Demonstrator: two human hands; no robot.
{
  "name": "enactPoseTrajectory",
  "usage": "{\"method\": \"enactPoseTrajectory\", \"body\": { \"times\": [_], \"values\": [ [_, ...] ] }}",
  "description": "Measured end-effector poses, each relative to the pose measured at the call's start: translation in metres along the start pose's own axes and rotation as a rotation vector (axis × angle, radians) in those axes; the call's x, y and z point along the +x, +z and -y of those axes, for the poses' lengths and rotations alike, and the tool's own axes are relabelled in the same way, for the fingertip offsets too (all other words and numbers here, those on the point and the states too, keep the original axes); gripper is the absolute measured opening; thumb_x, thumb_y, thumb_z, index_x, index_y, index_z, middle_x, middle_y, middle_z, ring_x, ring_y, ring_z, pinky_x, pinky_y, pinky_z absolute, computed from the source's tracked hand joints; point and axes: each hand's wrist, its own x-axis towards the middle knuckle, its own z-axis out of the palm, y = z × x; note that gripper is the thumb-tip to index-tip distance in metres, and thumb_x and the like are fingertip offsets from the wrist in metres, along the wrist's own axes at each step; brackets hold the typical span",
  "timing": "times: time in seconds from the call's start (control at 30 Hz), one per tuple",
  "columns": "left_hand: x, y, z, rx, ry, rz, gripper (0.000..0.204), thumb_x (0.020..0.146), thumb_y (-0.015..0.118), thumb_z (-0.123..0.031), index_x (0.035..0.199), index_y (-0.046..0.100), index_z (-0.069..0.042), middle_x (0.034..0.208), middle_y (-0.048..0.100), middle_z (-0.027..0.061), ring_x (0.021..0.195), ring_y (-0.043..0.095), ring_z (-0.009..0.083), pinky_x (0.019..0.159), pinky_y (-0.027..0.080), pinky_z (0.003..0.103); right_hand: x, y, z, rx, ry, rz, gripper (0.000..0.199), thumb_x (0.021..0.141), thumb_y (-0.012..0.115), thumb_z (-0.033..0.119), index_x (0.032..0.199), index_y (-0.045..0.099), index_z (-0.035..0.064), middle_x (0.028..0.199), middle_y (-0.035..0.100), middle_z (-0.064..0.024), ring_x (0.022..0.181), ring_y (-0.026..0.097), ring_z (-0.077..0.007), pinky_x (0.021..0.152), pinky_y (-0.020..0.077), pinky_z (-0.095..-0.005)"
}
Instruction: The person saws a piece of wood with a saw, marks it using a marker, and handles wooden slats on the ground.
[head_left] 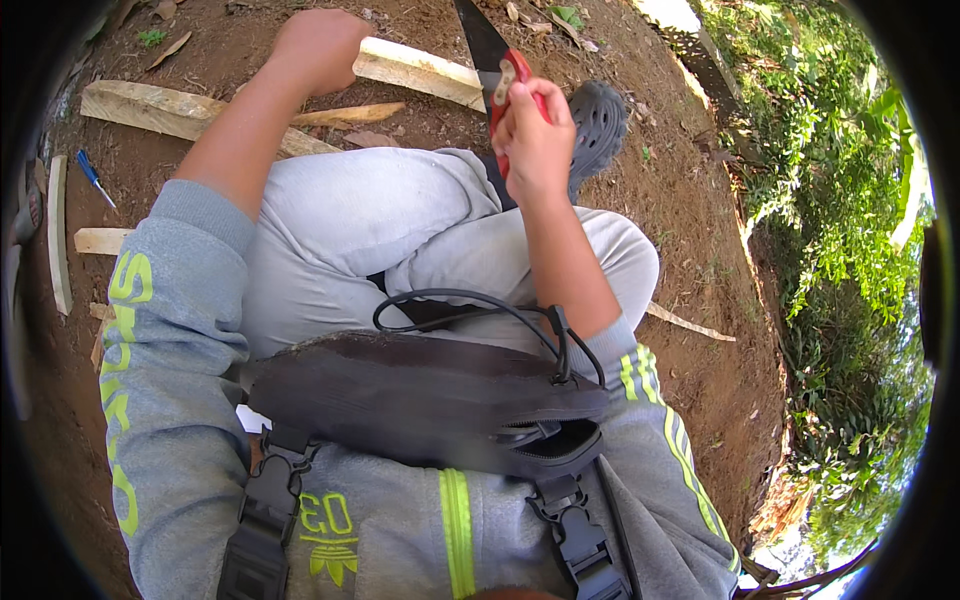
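My right hand point(536, 140) is wrapped around the red handle of a handsaw point(484, 42), whose dark blade points up past the top edge of the view. The blade crosses the right end of a pale wooden strip point(420, 72); whether its teeth touch the wood, I cannot tell. At the strip's left end, my left hand point(318, 52) is closed on the wood, with its fingers mostly hidden. Below that hand lies a thicker wooden piece point(150, 108), partly behind my left forearm.
A blue-handled screwdriver point(92, 175) lies on the soil at left, beside a narrow wooden slat point(59, 235). A grey clog point(598, 130) is on my foot right of the saw. A black bag point(400, 395) rests against my lap. Green plants point(830, 200) border the right side.
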Motion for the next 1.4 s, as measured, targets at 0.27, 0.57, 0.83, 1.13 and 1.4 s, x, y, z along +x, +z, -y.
{"method": "enactPoseTrajectory", "body": {
  "times": [0.27, 0.57, 0.83, 1.13, 1.4],
  "values": [
    [0.002, -0.012, -0.001, 0.006, -0.04, 0.083, 0.025, 0.08, 0.073, -0.007, 0.105, 0.075, -0.01, 0.1, 0.076, 0.0134, 0.104, 0.073, 0.0349, 0.091, 0.06, 0.049, -0.062, -0.044, 0.014, 0.055, -0.009, 0.028, 0.013, 0.109, 0.065, 0.016, 0.107, 0.056, 0.0073, 0.063, 0.05, 0.002, 0.043, 0.04, -0.0067, 0.04, 0.0337, -0.0266],
    [-0.004, -0.014, -0.001, 0.026, -0.019, 0.076, 0.027, 0.08, 0.075, -0.009, 0.107, 0.074, -0.01, 0.106, 0.076, 0.0126, 0.106, 0.073, 0.0331, 0.09, 0.06, 0.049, -0.005, -0.016, 0.0, 0.083, 0.015, 0.008, 0.013, 0.108, 0.066, 0.018, 0.107, 0.056, 0.0086, 0.066, 0.054, 0.0004, 0.043, 0.039, -0.0074, 0.04, 0.0331, -0.0275],
    [0.0, -0.015, -0.004, 0.013, 0.002, 0.106, 0.028, 0.079, 0.075, -0.009, 0.107, 0.074, -0.01, 0.105, 0.076, 0.0127, 0.107, 0.073, 0.0327, 0.091, 0.06, 0.048, 0.034, 0.005, -0.013, 0.029, -0.067, -0.007, 0.015, 0.109, 0.064, 0.019, 0.109, 0.056, 0.0062, 0.06, 0.052, 0.0011, 0.042, 0.04, -0.0078, 0.04, 0.0327, -0.0278],
    [0.005, -0.031, -0.011, 0.098, -0.009, 0.14, 0.016, 0.076, 0.074, -0.018, 0.087, 0.082, -0.011, 0.095, 0.081, 0.015, 0.092, 0.079, 0.0322, 0.079, 0.062, 0.048, -0.043, -0.043, 0.013, 0.055, -0.009, -0.018, 0.012, 0.107, 0.066, 0.015, 0.107, 0.057, 0.0079, 0.061, 0.051, 0.0019, 0.043, 0.042, -0.007, 0.04, 0.0344, -0.0255],
    [-0.002, -0.013, 0.005, 0.003, -0.026, 0.063, 0.028, 0.079, 0.076, -0.009, 0.107, 0.074, -0.01, 0.102, 0.077, 0.0139, 0.105, 0.073, 0.0348, 0.089, 0.06, 0.049, -0.049, -0.034, 0.021, 0.001, 0.022, 0.046, 0.014, 0.108, 0.065, 0.018, 0.109, 0.055, 0.0078, 0.061, 0.043, 0.0027, 0.044, 0.039, -0.0092, 0.042, 0.0335, -0.0283]
  ]
}}
